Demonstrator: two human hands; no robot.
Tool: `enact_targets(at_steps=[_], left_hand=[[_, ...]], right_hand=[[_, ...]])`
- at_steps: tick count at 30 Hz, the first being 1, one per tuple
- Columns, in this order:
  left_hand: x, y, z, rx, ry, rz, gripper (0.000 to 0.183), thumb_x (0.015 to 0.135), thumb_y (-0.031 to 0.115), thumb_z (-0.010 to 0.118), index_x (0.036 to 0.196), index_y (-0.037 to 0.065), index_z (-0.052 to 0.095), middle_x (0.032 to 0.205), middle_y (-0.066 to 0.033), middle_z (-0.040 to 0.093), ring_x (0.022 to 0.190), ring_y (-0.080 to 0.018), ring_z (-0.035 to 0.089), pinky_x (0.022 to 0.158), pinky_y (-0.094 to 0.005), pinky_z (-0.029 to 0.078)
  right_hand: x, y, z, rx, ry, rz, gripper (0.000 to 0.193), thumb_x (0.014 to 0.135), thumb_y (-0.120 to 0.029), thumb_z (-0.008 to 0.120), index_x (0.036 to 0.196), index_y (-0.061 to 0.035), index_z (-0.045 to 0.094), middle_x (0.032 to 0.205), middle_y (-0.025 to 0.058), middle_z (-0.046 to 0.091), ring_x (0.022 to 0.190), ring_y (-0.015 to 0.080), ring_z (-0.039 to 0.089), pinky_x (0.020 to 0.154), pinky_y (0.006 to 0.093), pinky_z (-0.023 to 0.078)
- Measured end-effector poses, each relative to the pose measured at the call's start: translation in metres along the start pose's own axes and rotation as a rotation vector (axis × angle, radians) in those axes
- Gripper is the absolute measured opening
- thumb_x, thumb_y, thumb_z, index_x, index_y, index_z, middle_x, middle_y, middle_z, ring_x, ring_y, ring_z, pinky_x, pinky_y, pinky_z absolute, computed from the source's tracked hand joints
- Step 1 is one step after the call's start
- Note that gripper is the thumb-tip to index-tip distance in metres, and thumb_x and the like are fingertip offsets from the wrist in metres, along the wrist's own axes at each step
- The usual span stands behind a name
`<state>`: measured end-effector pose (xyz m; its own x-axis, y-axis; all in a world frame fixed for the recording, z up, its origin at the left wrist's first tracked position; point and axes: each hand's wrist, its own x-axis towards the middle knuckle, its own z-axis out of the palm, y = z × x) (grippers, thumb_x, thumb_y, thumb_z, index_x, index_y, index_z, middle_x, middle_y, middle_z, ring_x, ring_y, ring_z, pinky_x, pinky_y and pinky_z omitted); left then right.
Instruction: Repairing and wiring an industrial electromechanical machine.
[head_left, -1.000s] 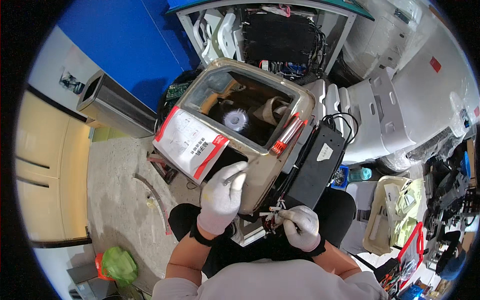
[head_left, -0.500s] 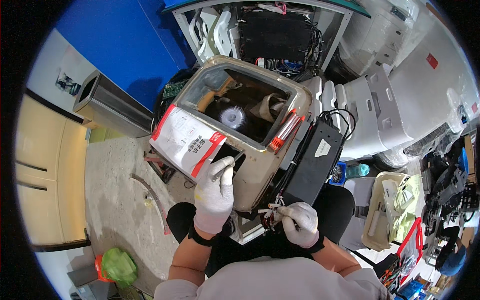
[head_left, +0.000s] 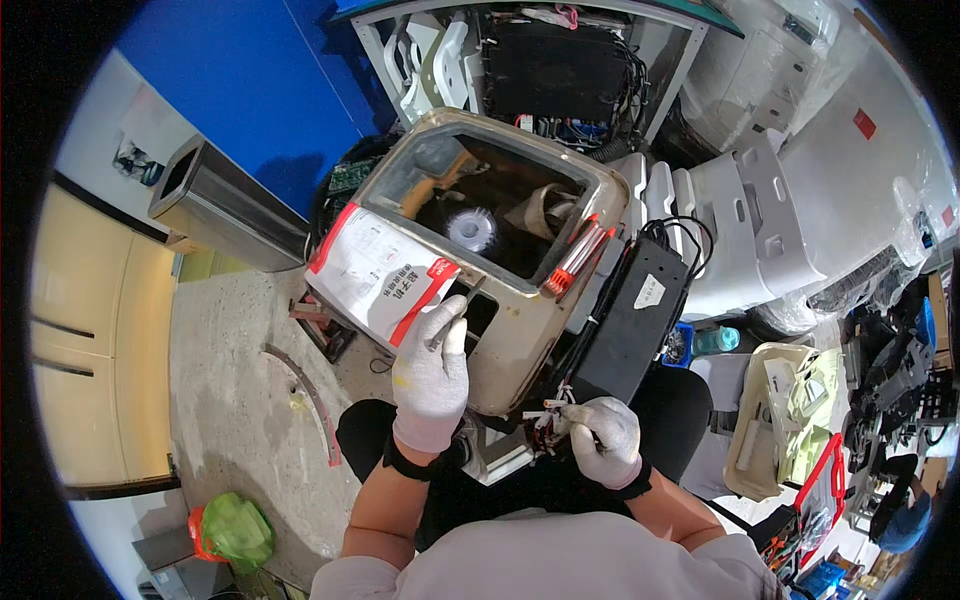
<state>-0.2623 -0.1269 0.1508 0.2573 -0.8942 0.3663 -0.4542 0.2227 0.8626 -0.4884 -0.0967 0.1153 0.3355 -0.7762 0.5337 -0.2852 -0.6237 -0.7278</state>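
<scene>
My left hand (head_left: 432, 375), in a white glove, is closed around a slim grey metal tool (head_left: 474, 290) that looks like tweezers. Its tip points up, beside the corner of a white-and-red printed booklet (head_left: 375, 275). My right hand (head_left: 605, 440), also gloved, pinches the end of a wire bundle with white connectors (head_left: 545, 428), low in front of me between my knees. Ahead stands a beige machine housing (head_left: 500, 365) with a clear window, behind which a white round part (head_left: 471, 231) shows. The booklet lies on its left side.
Two red-and-silver screwdriver-like tools (head_left: 578, 262) rest on the housing's right edge. A long black box with cables (head_left: 635, 320) leans to the right. Beyond are white plastic panels (head_left: 760, 210), a cream bin (head_left: 755, 430) and a blue tray (head_left: 678, 345). A curved strip (head_left: 310, 395) lies on the floor.
My left hand has moved slightly up with the tool, its tip now pointing higher. My right hand has shifted a little right, still pinching at the wire bundle.
</scene>
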Motion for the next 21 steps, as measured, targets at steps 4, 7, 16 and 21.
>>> enact_targets(at_steps=[4,7,16,21], left_hand=[[0.004,-0.006,-0.002,0.145,-0.03,0.019,0.019,0.094,0.003,0.058,0.112,0.0,0.061,0.104,-0.0137,0.065,0.097,-0.0224,0.064,0.087,-0.0298,0.049],[0.004,-0.005,-0.001,0.16,-0.036,0.033,0.017,0.094,0.005,0.058,0.11,0.001,0.062,0.103,-0.0134,0.066,0.095,-0.0212,0.064,0.085,-0.0303,0.049],[0.006,0.001,-0.004,0.184,0.045,-0.018,0.02,0.097,0.008,0.052,0.111,-0.001,0.063,0.104,-0.0158,0.067,0.096,-0.0247,0.065,0.088,-0.0333,0.049],[0.004,-0.002,-0.002,0.202,0.032,0.004,0.016,0.095,0.007,0.058,0.109,0.002,0.063,0.102,-0.0128,0.068,0.094,-0.0228,0.066,0.085,-0.031,0.05]], right_hand=[[-0.001,0.0,0.001,0.021,-0.01,0.04,0.017,0.079,-0.001,0.06,0.092,-0.0055,0.069,0.074,0.0066,0.067,0.063,0.0259,0.065,0.06,0.0359,0.051],[-0.002,0.0,0.001,0.012,-0.01,0.04,0.017,0.079,-0.001,0.06,0.093,-0.0057,0.069,0.074,0.0064,0.067,0.064,0.0258,0.065,0.06,0.0362,0.051],[-0.004,0.003,0.002,0.004,-0.031,0.032,0.02,0.076,0.0,0.06,0.093,-0.0056,0.069,0.076,0.0067,0.068,0.064,0.0256,0.064,0.06,0.036,0.051],[-0.004,0.004,0.001,-0.001,-0.05,0.048,0.02,0.076,0.0,0.061,0.094,-0.006,0.069,0.077,0.0066,0.069,0.063,0.0262,0.065,0.06,0.0364,0.051]])
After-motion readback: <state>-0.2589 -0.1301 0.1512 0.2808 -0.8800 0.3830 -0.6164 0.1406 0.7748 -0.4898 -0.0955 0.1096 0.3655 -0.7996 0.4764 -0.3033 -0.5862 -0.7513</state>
